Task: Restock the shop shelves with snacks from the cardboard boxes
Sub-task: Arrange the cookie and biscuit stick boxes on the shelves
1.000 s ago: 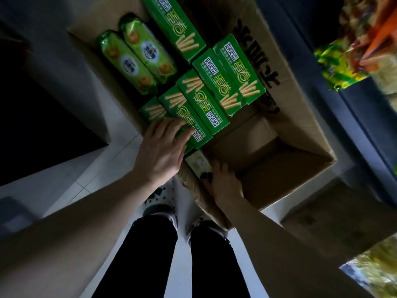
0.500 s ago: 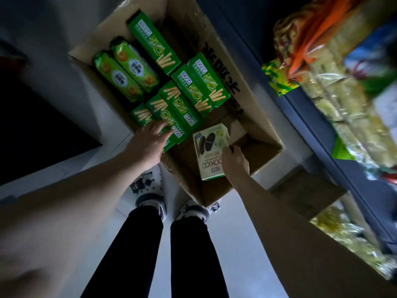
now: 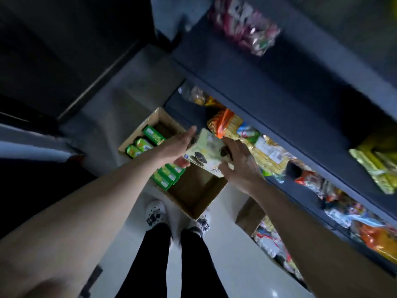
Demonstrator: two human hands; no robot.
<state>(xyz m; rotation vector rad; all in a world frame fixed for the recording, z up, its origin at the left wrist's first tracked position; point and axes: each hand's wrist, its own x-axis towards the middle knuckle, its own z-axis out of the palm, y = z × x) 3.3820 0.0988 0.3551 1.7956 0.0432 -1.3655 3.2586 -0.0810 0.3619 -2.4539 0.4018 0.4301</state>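
Observation:
A pale green cookie box [image 3: 207,152] with dark sandwich cookies printed on it hangs in the air above the open cardboard box [image 3: 193,194] on the floor. My right hand [image 3: 238,166] grips its right end, fingers curled round it. My left hand [image 3: 177,145] holds its left side, fingers stretched along the top and thumb under it. Green snack packs [image 3: 141,145] and green stick-biscuit boxes [image 3: 167,175] lie in the cardboard box. Dark blue shop shelves [image 3: 290,117] with bagged snacks stand to the right.
Bags of snacks [image 3: 264,151] crowd the middle shelf, pink bags [image 3: 245,24] the shelf above. A second cardboard box [image 3: 251,214] with packets sits low on the right. My legs and white shoes [image 3: 154,214] stand on pale floor tiles beside the box.
My right hand lifted the cookie box up out of the cardboard box toward the shelves. My left hand left the green biscuit boxes and took hold of its left side. The view rose.

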